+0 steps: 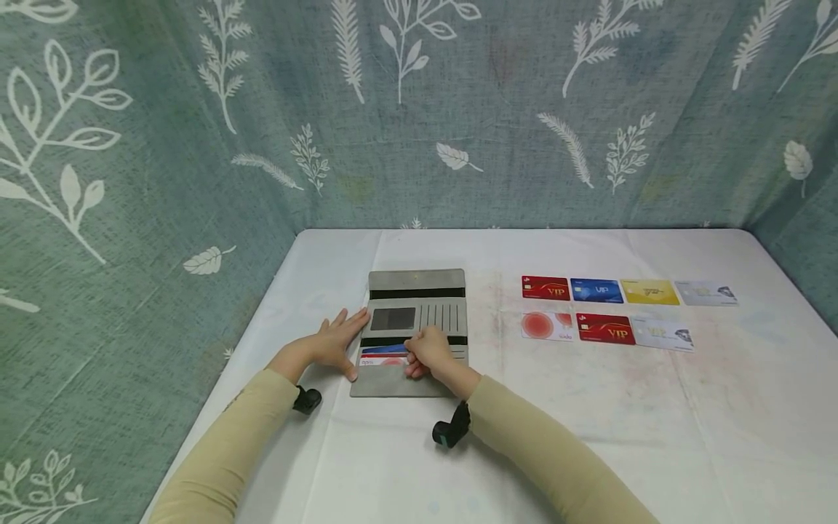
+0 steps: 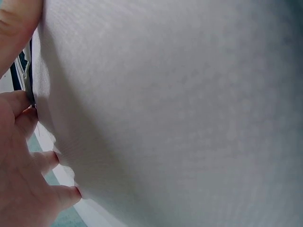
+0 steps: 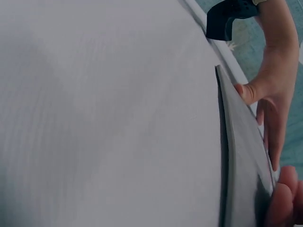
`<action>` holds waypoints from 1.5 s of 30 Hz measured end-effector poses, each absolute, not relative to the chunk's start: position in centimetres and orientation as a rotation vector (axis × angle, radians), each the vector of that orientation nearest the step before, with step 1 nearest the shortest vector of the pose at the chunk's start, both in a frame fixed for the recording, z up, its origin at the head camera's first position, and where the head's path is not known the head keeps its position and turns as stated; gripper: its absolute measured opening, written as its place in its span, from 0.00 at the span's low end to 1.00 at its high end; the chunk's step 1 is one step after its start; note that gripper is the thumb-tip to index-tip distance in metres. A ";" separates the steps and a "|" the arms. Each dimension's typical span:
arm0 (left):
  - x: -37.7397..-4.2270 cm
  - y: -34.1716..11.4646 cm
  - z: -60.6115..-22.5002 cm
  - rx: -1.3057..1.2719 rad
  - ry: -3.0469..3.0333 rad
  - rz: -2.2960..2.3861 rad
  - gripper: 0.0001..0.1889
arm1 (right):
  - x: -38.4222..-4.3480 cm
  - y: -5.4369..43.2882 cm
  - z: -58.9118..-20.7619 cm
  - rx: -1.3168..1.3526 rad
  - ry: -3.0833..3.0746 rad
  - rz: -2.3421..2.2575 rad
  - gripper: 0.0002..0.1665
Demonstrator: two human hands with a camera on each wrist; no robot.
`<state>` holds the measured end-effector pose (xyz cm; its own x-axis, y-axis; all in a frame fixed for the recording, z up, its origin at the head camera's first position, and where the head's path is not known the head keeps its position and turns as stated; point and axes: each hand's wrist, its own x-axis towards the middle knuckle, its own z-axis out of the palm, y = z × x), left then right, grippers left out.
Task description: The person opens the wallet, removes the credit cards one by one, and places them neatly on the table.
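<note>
A grey card wallet (image 1: 386, 382) lies unfolded on the table, with dark bands and slots across its panels. Cards sit in its lower left slots: a blue card (image 1: 380, 350) above, then a red edge, and a white card with pink circles (image 1: 376, 361) lowest. My left hand (image 1: 332, 342) is spread, its fingers and thumb resting against the wallet's left edge. Over the lower panel, my right hand (image 1: 428, 352) has curled fingers and pinches the right end of the blue card; the fingertips partly hide it. In the right wrist view, the wallet (image 3: 241, 142) appears edge-on.
Right of the wallet, loose cards lie in two rows: red (image 1: 545, 288), blue (image 1: 596, 290), gold (image 1: 649, 292) and silver (image 1: 703, 293) behind; white-and-pink (image 1: 546, 326), red (image 1: 605, 329) and silver (image 1: 661, 333) in front. A leaf-patterned curtain (image 1: 497, 131) surrounds the white table (image 1: 524, 466).
</note>
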<state>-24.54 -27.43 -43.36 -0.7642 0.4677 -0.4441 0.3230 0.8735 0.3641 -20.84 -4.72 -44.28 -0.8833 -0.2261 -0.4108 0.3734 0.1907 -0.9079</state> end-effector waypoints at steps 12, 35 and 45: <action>-24.3 -27.3 -43.0 0.558 2.508 0.360 0.67 | -22.2 -2.6 -42.8 -0.319 2.275 -1.278 0.12; -24.3 -27.3 -42.8 0.557 2.515 0.365 0.67 | -23.4 -4.0 -42.4 -0.183 2.166 -1.202 0.18; -24.2 -27.3 -42.8 0.558 2.517 0.372 0.67 | -22.9 -5.0 -42.8 -0.300 2.442 -0.957 0.12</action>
<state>-24.17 -27.25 -42.79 -0.7739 0.4581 -0.4373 0.3122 0.8767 0.3660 -22.92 -5.00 -42.83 -0.8528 -0.3714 -0.3672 -0.0231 0.7291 -0.6840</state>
